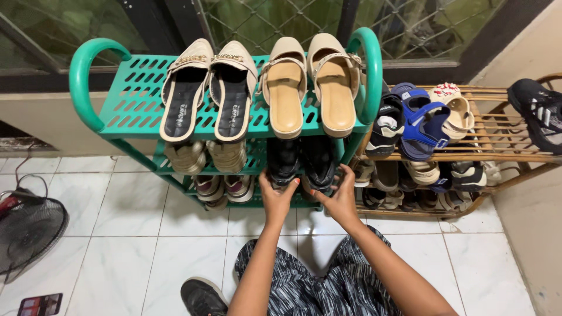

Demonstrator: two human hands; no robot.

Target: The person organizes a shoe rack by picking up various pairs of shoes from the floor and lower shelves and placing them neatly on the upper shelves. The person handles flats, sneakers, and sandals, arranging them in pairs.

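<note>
Two pairs of beige shoes (257,88) are borne on the top tier of a green plastic rack (126,99); black shoes (301,161) are kept on the tier below.

Two beige pairs (257,88) line the green rack's (88,82) top shelf; a wooden rack (509,155) (sandals, sneakers) stands beside; a fan (26,231) lies left.

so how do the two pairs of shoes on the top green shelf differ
The left slippers have dark insoles, closed pointed toes and a gold chain trim; the right sandals have tan insoles and thin buckled straps. The left pair is open at the back; the right pair has straps there. Both are beige and lie side by side, flat on the green rack.
</note>
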